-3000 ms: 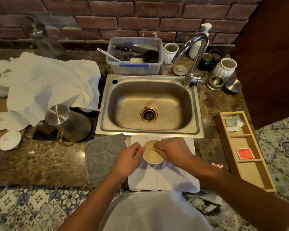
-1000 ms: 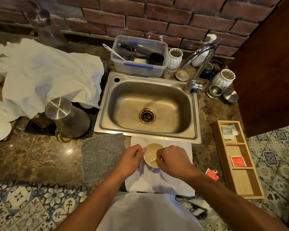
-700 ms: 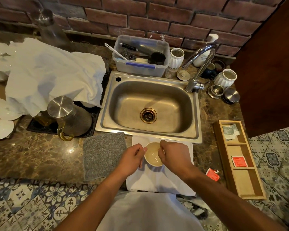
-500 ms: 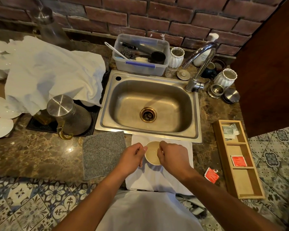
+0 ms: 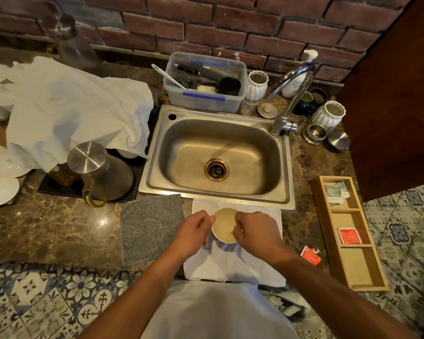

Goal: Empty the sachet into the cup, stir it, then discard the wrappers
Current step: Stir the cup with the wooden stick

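A small white cup point(image 5: 223, 225) of pale brown liquid stands on a white cloth point(image 5: 233, 265) at the counter's front edge. My left hand point(image 5: 192, 232) grips the cup's left side. My right hand point(image 5: 252, 232) is closed over the cup's right rim, pinching a thin stirrer point(image 5: 231, 233) whose tip dips into the liquid; most of the stirrer is hidden by the fingers. A torn red sachet wrapper point(image 5: 310, 255) lies on the counter to the right of the cloth.
Steel sink point(image 5: 218, 157) with tap point(image 5: 289, 99) lies just behind the cup. A grey cloth point(image 5: 151, 226) is on the left, a glass jug point(image 5: 101, 172) further left. A wooden sachet tray point(image 5: 348, 231) with a red sachet point(image 5: 350, 235) sits at right.
My right hand has shifted around the cup's rim in small moves with the stirrer. The left hand stays on the cup. The view has shifted slightly.
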Available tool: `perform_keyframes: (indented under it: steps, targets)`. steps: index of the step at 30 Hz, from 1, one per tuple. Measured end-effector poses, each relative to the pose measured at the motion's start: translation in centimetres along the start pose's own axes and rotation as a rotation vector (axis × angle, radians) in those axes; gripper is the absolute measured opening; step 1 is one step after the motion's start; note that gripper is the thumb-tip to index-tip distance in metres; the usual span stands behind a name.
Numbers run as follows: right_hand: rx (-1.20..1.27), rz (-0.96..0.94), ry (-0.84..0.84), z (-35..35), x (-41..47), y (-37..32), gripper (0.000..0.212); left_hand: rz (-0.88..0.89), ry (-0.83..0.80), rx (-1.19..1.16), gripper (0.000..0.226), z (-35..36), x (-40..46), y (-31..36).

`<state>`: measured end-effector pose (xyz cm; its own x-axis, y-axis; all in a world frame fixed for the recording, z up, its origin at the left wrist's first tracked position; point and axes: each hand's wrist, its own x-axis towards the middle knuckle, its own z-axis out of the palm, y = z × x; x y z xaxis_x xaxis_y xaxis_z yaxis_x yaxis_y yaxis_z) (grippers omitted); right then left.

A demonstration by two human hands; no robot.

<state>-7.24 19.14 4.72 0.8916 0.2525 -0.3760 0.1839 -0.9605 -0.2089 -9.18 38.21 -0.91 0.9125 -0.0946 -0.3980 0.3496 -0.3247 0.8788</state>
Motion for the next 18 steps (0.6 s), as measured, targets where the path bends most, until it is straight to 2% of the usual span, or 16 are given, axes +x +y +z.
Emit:
perform_keyframes:
  steps: [7, 18]
  targets:
    - [-0.003, -0.004, 0.057, 0.1, 0.4, -0.3, 0.034, 0.008, 0.011, 0.007, 0.041, 0.1, -0.2, 0.2]
    - [-0.046, -0.046, -0.048, -0.4, 0.2, -1.0, 0.032, -0.017, 0.007, -0.007, 0.043, -0.1, -0.3, 0.6]
